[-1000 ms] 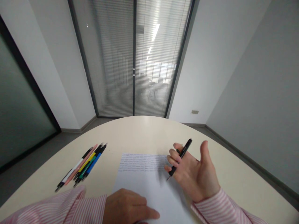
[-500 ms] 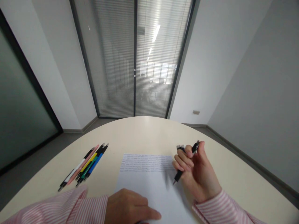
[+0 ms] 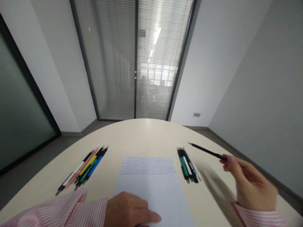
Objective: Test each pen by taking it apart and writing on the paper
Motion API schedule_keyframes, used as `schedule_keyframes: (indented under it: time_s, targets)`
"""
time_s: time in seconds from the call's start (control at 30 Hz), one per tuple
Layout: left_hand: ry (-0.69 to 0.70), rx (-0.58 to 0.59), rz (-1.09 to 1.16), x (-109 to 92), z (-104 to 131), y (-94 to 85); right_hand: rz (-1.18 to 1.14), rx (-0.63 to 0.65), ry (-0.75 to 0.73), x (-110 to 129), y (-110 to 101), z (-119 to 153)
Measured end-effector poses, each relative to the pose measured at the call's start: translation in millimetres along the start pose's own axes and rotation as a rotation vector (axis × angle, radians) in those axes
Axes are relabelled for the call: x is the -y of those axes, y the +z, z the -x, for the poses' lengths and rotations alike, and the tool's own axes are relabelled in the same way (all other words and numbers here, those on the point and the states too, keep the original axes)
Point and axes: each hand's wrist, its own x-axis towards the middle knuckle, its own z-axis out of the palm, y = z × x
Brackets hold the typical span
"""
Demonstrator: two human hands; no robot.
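Note:
My right hand (image 3: 251,181) is raised above the table's right side. Its fingers pinch one end of a black pen (image 3: 208,150), whose silvery tip points up and to the left. My left hand (image 3: 130,208) lies on the lower part of a white sheet of paper (image 3: 151,186), a finger stretched to the right; its other fingers are partly hidden at the frame's bottom. Several lines of handwriting fill the top of the sheet. Just right of the paper lies a bunch of green, white and black pens (image 3: 188,165), near the held pen.
On the left of the pale round table (image 3: 146,135) lies a second group of several pens (image 3: 82,167), white, pink, yellow, green and blue with black parts. Beyond the table stand a glass partition with blinds (image 3: 113,78) and grey-white walls (image 3: 236,63).
My right hand has swung right, away from the paper's edge, and the pen now points up-left. The right-hand bunch of pens has come into full view. My left hand stays put.

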Motion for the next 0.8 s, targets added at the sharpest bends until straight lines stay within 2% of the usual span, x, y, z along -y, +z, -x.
schedule_keyframes:
  time_s: [0.07,0.13,0.23,0.3,0.4,0.53,0.67,0.8]
  targets:
    - [-0.019,-0.020,-0.011,-1.9,0.4,-1.0,0.120,0.061,0.060,-8.2,-2.1,-0.4]
    - [0.022,-0.002,0.002,1.2,0.3,0.3,0.224,0.103,0.082,-15.3,0.6,-0.1]
    - [0.102,0.041,0.030,8.1,-0.4,3.4,0.443,0.170,-0.050,-24.7,7.2,1.3]
    - [0.089,0.034,0.011,8.2,-0.2,3.7,0.520,0.217,-0.123,-29.1,10.1,2.3]
    - [0.006,0.013,-0.036,1.0,1.2,1.0,0.518,0.234,-0.091,-31.2,11.0,2.8]
    - [-0.023,0.048,-0.032,-3.8,1.7,-2.7,0.514,0.161,-0.008,-30.0,10.0,1.2]
    - [0.053,0.082,0.001,6.9,0.2,1.7,0.551,0.279,-0.057,-33.9,11.3,0.5]
    - [0.133,0.002,0.018,15.9,0.8,10.8,0.509,0.397,-0.128,-41.9,13.3,4.1]
